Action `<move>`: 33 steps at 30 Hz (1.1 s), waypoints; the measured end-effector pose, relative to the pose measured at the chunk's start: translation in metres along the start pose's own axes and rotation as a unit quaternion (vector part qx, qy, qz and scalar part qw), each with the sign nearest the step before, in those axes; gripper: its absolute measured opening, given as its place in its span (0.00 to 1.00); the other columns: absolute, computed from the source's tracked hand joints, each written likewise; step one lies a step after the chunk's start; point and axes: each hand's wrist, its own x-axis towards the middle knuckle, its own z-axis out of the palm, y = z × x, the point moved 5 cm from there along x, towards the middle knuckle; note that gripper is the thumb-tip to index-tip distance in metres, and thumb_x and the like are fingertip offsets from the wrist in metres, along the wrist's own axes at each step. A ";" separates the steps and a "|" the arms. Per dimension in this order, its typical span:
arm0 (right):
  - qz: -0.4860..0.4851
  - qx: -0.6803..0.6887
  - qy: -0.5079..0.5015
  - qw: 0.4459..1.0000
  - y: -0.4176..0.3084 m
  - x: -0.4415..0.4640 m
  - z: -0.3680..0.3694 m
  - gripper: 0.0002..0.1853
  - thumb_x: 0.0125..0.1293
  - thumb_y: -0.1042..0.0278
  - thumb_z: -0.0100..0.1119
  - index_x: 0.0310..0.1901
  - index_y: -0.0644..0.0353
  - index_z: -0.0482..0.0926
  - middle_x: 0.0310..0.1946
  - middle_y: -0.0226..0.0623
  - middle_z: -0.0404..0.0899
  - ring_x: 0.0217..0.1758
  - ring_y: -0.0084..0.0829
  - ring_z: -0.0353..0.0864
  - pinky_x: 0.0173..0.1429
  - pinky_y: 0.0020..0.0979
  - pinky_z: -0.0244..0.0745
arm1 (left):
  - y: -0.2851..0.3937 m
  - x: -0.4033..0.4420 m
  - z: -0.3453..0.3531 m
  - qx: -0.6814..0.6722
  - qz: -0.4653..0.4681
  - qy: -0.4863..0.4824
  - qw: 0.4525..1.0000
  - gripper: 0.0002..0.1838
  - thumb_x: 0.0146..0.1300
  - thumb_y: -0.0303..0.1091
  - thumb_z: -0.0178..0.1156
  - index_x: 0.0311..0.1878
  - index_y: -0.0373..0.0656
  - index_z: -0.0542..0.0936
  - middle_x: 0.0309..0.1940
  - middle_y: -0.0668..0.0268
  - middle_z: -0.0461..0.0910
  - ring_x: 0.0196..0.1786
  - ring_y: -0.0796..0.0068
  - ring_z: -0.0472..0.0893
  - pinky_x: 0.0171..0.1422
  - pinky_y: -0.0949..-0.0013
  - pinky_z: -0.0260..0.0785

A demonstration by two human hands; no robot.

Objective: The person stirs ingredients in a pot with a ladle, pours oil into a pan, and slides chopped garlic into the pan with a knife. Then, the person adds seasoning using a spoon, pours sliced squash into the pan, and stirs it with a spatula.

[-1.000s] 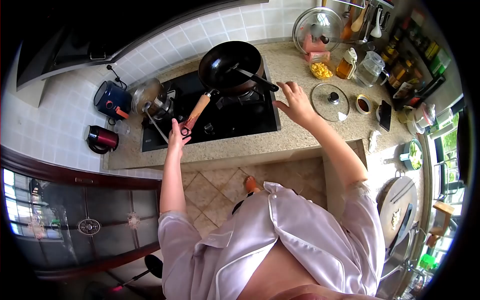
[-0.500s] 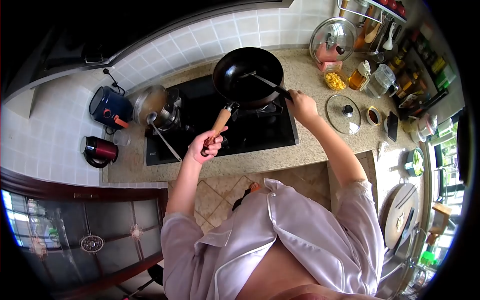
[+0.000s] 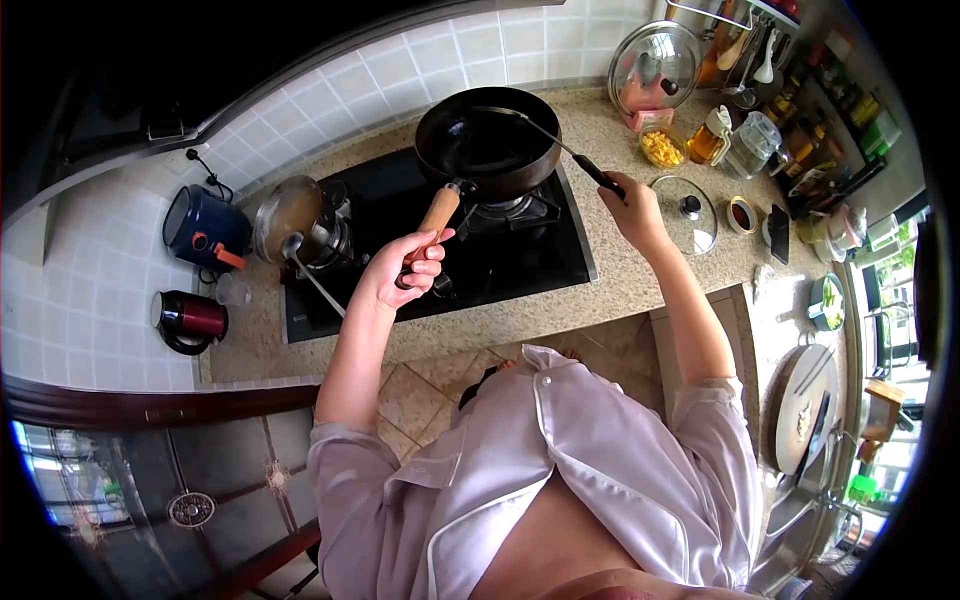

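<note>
A dark wok (image 3: 488,150) sits over the right burner of the black stove (image 3: 500,245), its wooden handle pointing toward me. My left hand (image 3: 405,268) is closed around that handle. In my right hand (image 3: 636,208) is the black handle of a spatula (image 3: 560,143); its metal end reaches into the wok near the far wall. The wok's inside looks dark, with no food that I can make out.
A covered pot (image 3: 290,222) with a ladle stands at the left burner. On the right are a glass lid (image 3: 683,215), a bowl of yellow food (image 3: 662,147), an oil jug (image 3: 710,137) and a sauce bowl (image 3: 741,215). A kettle (image 3: 190,320) stands left.
My left hand has closed around the wok handle, and my right hand has taken hold of the spatula. The spatula's end has moved to the wok's far side.
</note>
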 end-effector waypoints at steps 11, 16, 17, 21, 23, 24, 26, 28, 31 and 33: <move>0.025 0.058 -0.050 0.997 0.019 -0.004 -0.006 0.14 0.63 0.66 0.60 0.46 0.66 0.79 0.21 0.39 0.73 0.23 0.26 0.69 0.30 0.30 0.66 | -0.050 0.005 0.008 0.094 0.055 0.062 0.992 0.12 0.62 0.25 0.57 0.48 0.40 0.70 0.23 0.71 0.66 0.18 0.86 0.63 0.16 0.83 0.49; 0.023 0.058 -0.064 0.996 0.018 -0.005 -0.006 0.14 0.63 0.66 0.59 0.47 0.66 0.78 0.21 0.39 0.73 0.24 0.24 0.68 0.30 0.29 0.65 | -0.061 0.005 0.000 0.107 0.079 0.057 0.989 0.13 0.61 0.24 0.57 0.49 0.40 0.69 0.24 0.70 0.66 0.18 0.86 0.63 0.16 0.83 0.50; 0.020 0.055 -0.062 0.996 0.017 -0.005 -0.006 0.14 0.64 0.66 0.59 0.47 0.66 0.78 0.21 0.39 0.73 0.24 0.24 0.68 0.30 0.29 0.66 | -0.063 0.005 -0.005 0.101 0.080 0.054 0.990 0.14 0.61 0.23 0.57 0.49 0.40 0.69 0.24 0.70 0.66 0.18 0.86 0.63 0.16 0.83 0.50; 0.019 0.059 -0.072 0.995 0.017 -0.005 -0.007 0.15 0.64 0.66 0.59 0.48 0.67 0.78 0.22 0.40 0.75 0.24 0.24 0.69 0.31 0.29 0.67 | -0.072 0.004 -0.011 0.111 0.085 0.057 0.989 0.14 0.62 0.25 0.57 0.50 0.42 0.69 0.23 0.73 0.65 0.18 0.88 0.63 0.16 0.85 0.50; 0.016 0.053 -0.070 0.996 0.012 -0.006 -0.012 0.15 0.64 0.66 0.59 0.49 0.67 0.78 0.22 0.40 0.75 0.24 0.24 0.69 0.31 0.29 0.67 | -0.072 0.005 -0.009 0.108 0.082 0.061 0.989 0.15 0.61 0.25 0.57 0.51 0.43 0.69 0.23 0.74 0.64 0.18 0.89 0.63 0.16 0.85 0.49; 0.011 0.049 -0.068 0.996 0.010 -0.006 -0.013 0.15 0.64 0.66 0.59 0.49 0.67 0.78 0.23 0.40 0.75 0.24 0.24 0.69 0.31 0.29 0.67 | -0.072 0.005 -0.008 0.113 0.082 0.065 0.988 0.15 0.61 0.25 0.57 0.50 0.43 0.68 0.23 0.73 0.65 0.18 0.89 0.62 0.16 0.84 0.49; 0.009 0.047 -0.067 0.997 0.013 -0.007 -0.013 0.16 0.64 0.66 0.60 0.49 0.67 0.78 0.23 0.40 0.76 0.24 0.24 0.70 0.31 0.29 0.67 | -0.076 0.005 -0.010 0.117 0.082 0.070 0.987 0.15 0.61 0.25 0.57 0.50 0.43 0.68 0.23 0.73 0.65 0.18 0.89 0.62 0.16 0.84 0.49; 0.008 0.047 -0.063 0.997 0.014 -0.008 -0.012 0.16 0.64 0.67 0.60 0.50 0.66 0.78 0.23 0.40 0.76 0.24 0.24 0.70 0.31 0.29 0.67 | -0.083 0.006 -0.015 0.147 0.088 0.085 0.981 0.15 0.60 0.25 0.58 0.49 0.44 0.68 0.23 0.73 0.65 0.17 0.88 0.62 0.16 0.83 0.49; 0.011 0.059 -0.042 0.997 0.015 -0.010 -0.013 0.16 0.61 0.65 0.61 0.48 0.65 0.79 0.20 0.47 0.74 0.21 0.33 0.73 0.29 0.32 0.69 | -0.092 0.006 -0.018 0.171 0.095 0.085 0.977 0.13 0.60 0.25 0.58 0.46 0.42 0.67 0.21 0.72 0.64 0.17 0.85 0.62 0.16 0.80 0.50; 0.007 0.061 -0.038 0.997 0.014 -0.013 -0.016 0.16 0.61 0.65 0.61 0.48 0.65 0.79 0.20 0.48 0.75 0.21 0.33 0.74 0.30 0.32 0.69 | -0.096 0.006 -0.018 0.176 0.101 0.090 0.975 0.13 0.60 0.25 0.58 0.45 0.43 0.67 0.20 0.73 0.63 0.16 0.85 0.63 0.16 0.79 0.51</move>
